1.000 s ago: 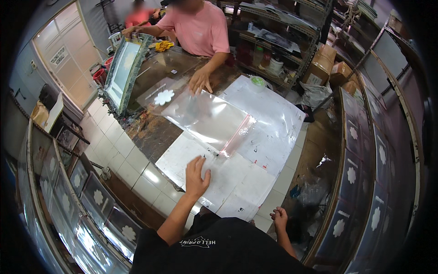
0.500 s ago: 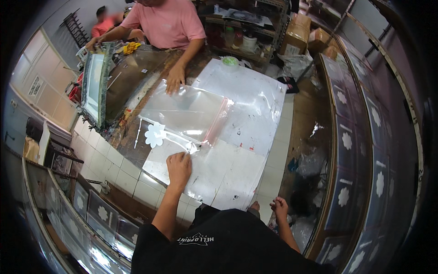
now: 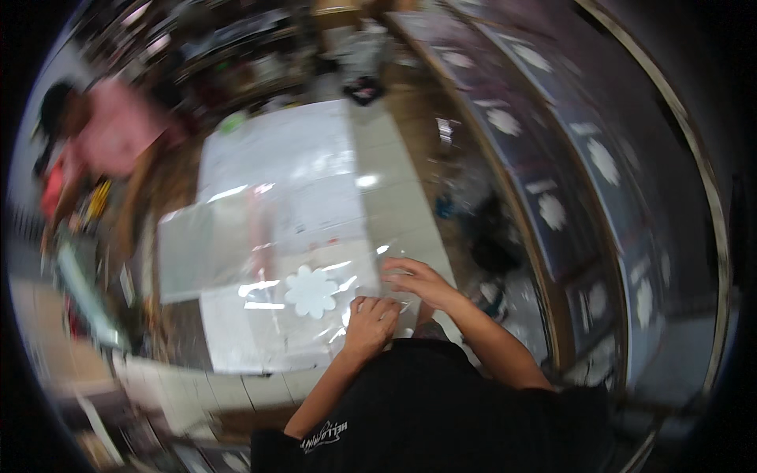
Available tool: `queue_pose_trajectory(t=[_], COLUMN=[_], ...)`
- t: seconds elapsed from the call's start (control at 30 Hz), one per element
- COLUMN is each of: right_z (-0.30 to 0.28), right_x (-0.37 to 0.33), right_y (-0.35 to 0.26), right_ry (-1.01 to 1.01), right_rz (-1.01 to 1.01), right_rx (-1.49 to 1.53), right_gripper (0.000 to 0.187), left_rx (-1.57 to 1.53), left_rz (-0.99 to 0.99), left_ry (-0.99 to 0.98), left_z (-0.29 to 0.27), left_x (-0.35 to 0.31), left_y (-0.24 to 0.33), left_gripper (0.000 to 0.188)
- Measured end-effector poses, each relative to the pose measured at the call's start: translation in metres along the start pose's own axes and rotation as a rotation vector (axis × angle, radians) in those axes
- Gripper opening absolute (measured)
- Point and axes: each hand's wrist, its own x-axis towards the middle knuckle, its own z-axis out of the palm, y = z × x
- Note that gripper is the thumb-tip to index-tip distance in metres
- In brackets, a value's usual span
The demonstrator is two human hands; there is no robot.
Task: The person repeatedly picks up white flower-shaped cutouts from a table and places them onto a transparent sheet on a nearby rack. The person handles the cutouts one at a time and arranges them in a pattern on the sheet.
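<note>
A clear plastic bag [image 3: 347, 277] printed with a white flower shape [image 3: 310, 292] lies over the near right part of the table. My left hand [image 3: 371, 327] is closed on its near edge, fingers curled together. Beside it on the right, my right hand [image 3: 422, 282] has its fingers stretched out and apart, at the bag's right end; whether it touches the film is hard to tell. Farther left, another clear bag [image 3: 188, 240] with a pinkish strip [image 3: 260, 229] lies flat on the white sheets [image 3: 276, 150] covering the table.
A co-worker in a pink shirt [image 3: 118, 130] is across the table at the far left, near a framed screen [image 3: 87, 292]. A green-topped tub [image 3: 233, 122] stands at the sheets' far corner. On my right, racks [image 3: 544, 181] hold several flower-printed bags.
The view has swung right and is blurred. My left hand has drawn the flower-printed bag toward me and to the right, away from the other bag. My right hand has risen to it.
</note>
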Motion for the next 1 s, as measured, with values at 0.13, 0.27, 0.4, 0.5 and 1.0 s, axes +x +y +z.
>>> queue_pose_trajectory(t=[0.13,0.27,0.4,0.5,1.0], right_z=[-0.032,-0.098,-0.184,-0.247,-0.49], right_x=[-0.002,-0.021,-0.057,-0.087,-0.243], right_y=[0.008,0.0,-0.031,-0.057,0.1], right_ry=[0.029,0.117,0.31,0.443,1.452], right_rz=[-0.035,-0.062,-0.116,-0.123,-0.106], right_rx=[-0.009,-0.188,-0.181,-0.151,-0.132], right_gripper=[0.031,0.046,0.064,0.068,0.053], left_rx=[-0.047,-0.169,-0.218,-0.16,0.237], left_rz=[0.127,0.161,0.039,-0.172,-0.576], left_ry=[-0.061,-0.077,0.028,0.117,0.183], left_z=[0.022,0.01,0.007,0.004,0.058], left_x=[0.027,0.052,0.061,0.056,0.016], left_y=[0.024,0.048,0.033,0.002,-0.046], left_gripper=[0.03,0.041,0.038,0.036,0.038])
